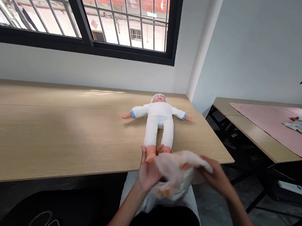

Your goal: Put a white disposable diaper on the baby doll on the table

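Observation:
A baby doll (160,122) in a white suit with blue cuffs lies on its back on the wooden table (61,131), arms spread and feet toward me. My left hand (148,169) is at the doll's feet, its fingers curled round them from below. In my right hand (214,174) is a thin pale cloth (180,173) with orange patterns, blurred by motion. The cloth hangs over my lap and partly covers the fingers of my left hand.
To the right, a second table (262,141) bears a pink cloth (274,125) and part of another doll. Black chairs stand below, one with a white object (292,187). A barred window (126,18) is behind the near table.

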Motion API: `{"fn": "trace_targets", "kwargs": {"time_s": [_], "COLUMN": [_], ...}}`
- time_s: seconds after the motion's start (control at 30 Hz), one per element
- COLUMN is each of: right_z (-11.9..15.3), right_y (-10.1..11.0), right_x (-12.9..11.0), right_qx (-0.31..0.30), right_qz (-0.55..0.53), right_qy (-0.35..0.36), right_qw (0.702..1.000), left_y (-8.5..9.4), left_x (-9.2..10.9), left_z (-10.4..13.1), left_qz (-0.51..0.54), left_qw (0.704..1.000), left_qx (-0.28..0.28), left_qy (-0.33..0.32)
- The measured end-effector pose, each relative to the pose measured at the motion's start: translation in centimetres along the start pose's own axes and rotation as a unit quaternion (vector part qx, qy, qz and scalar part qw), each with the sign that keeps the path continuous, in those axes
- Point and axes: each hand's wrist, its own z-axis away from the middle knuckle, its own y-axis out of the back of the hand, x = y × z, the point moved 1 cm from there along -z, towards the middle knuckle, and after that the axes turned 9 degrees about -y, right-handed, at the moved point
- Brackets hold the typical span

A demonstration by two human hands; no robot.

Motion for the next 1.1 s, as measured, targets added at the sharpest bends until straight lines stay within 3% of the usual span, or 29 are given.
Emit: {"fn": "trace_targets", "kwargs": {"time_s": [0.13,0.2,0.27,0.33,0.4,0.47,0.5,0.57,0.67,0.73,0.8,0.87,0.97,1.03,1.1], "right_z": [-0.8,-1.5,-2.3,-3.0,-3.5,-3.9,-4.1,-4.1,-3.4,-2.8,-2.8,-4.1,-7.8,-10.2,-12.0], "right_y": [7.8,11.3,14.1,16.0,16.6,15.6,14.6,11.5,6.4,4.2,3.8,4.6,5.7,5.1,3.5], "right_x": [0.2,-0.7,-2.3,-4.2,-5.8,-6.2,-5.8,-4.2,-0.4,1.7,2.8,3.5,5.0,6.6,8.4], "right_qx": [0.163,0.240,0.321,0.412,0.477,0.501,0.492,0.399,0.093,-0.122,-0.230,-0.218,-0.113,-0.080,-0.106], "right_qz": [0.093,0.177,0.287,0.387,0.446,0.463,0.462,0.460,0.430,0.354,0.277,0.227,0.244,0.321,0.373], "right_qy": [-0.134,-0.146,-0.107,-0.050,0.007,0.059,0.082,0.091,0.028,0.007,-0.027,-0.064,-0.100,-0.135,-0.178], "right_qw": [0.973,0.943,0.896,0.823,0.757,0.729,0.733,0.788,0.898,0.927,0.933,0.947,0.958,0.934,0.904], "left_y": [0.3,0.3,0.1,-0.2,-0.8,-1.6,-2.1,-3.3,-5.3,-6.7,-8.0,-9.3,-11.0,-11.9,-12.5], "left_x": [-0.1,-0.1,-0.2,-0.2,-0.1,0.2,0.4,1.1,2.5,3.6,4.5,5.2,5.9,6.1,6.2], "left_z": [-0.6,-0.9,-1.0,-1.0,-1.0,-1.1,-1.1,-1.3,-1.8,-2.1,-2.5,-2.9,-4.0,-4.9,-5.7], "left_qz": [0.019,0.021,0.022,0.020,0.016,0.008,0.002,-0.014,-0.042,-0.066,-0.089,-0.104,-0.111,-0.114,-0.123], "left_qw": [0.999,0.998,0.996,0.995,0.994,0.993,0.992,0.989,0.984,0.980,0.975,0.971,0.970,0.967,0.960], "left_qx": [-0.036,-0.055,-0.072,-0.083,-0.093,-0.110,-0.120,-0.141,-0.169,-0.186,-0.199,-0.208,-0.215,-0.224,-0.247], "left_qy": [0.011,0.026,0.038,0.045,0.047,0.048,0.046,0.041,0.036,0.039,0.045,0.046,0.036,0.031,0.037]}}
